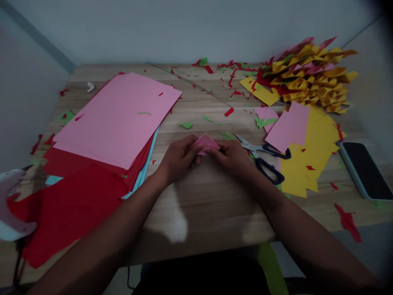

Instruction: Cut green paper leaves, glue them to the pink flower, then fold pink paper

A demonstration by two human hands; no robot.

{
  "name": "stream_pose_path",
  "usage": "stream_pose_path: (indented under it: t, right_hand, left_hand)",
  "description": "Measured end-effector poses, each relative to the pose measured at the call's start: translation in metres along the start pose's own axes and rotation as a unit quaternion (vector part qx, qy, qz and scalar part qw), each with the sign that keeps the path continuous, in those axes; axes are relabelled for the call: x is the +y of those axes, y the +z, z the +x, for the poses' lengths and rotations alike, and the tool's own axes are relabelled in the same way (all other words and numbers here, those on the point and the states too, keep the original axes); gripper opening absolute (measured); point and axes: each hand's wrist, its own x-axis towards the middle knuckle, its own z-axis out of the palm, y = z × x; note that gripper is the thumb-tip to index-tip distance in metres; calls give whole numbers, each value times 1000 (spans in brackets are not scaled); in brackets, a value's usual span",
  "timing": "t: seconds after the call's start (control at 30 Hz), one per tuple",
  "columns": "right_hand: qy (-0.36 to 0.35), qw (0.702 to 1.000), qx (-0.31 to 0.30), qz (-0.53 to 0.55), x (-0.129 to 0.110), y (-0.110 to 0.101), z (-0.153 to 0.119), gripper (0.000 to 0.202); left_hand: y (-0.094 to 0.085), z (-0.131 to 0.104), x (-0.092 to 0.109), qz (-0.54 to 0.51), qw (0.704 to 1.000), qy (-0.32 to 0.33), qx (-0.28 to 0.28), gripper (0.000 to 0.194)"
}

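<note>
Between my two hands is a small folded piece of pink paper (pixel 206 141), its pointed top facing away from me. My left hand (pixel 183 155) pinches its left side, and my right hand (pixel 230 155) pinches the right corner, thumb on top. Both hands are just above the wooden table. Open scissors (pixel 263 151) with dark blue handles lie right beside my right hand. Past them are cut pink paper pieces (pixel 290 125) on top of yellow paper pieces (pixel 311 159). The undersides of the fingers are hidden.
Large pink sheets (pixel 119 119) lie over red paper (pixel 82 209) at the left, near a white curved device (pixel 15 205). A phone (pixel 365 170) lies at the right. Folded yellow and pink paper units (pixel 316 76) are heaped at the back right. Paper scraps litter the table (pixel 211 213).
</note>
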Motion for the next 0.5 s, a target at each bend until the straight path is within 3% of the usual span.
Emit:
stream_pose_path:
  t: [0.17,0.37,0.5]
  right_hand:
    - [21,998,59,22,6,4,1,43]
    - [32,994,82,58,3,6,0,55]
    - [-2,988,109,113,3,4,0,48]
  left_hand:
    - [2,2,-4,-111,993,-1,41,25]
    - [0,3,-5,-29,997,15,63,25]
    - [-4,3,-3,50,998,34,19,27]
